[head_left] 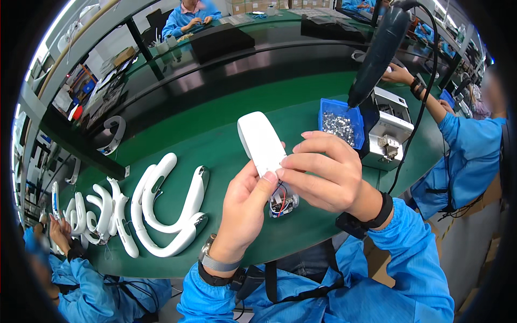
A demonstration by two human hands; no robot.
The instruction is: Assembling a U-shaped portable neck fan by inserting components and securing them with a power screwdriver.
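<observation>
"In the head view, what's the left hand point(245, 202) doing?"

"It's closed around the lower end of a white curved part point(262, 141), thumb on the front face, fingers behind. That part is held up above the green worktop point(212, 145)."

"And the right hand point(334, 172)?"

"Half curled. Thumb and forefinger nearly meet at the part's lower right corner; I can't tell whether they're gripping it or something small. A wired component point(284, 204) with red and blue leads shows just below, half hidden by the hands."

"Anything in the way?"

"A dark power screwdriver point(381, 54) hangs at upper right, its tip over the edge of a blue tray point(326, 109) of small metal pieces. The right hand overlaps the tray's near corner. A metal box device point(385, 134) stands just beside the tray."

"Counts?"

"One part in hand, one wired component, one screwdriver, one tray, one box device. Left of the hands lie two white U-shaped pieces point(195, 196), nested together; beyond them is a cluster of white pieces point(123, 229), too overlapped to count."
</observation>
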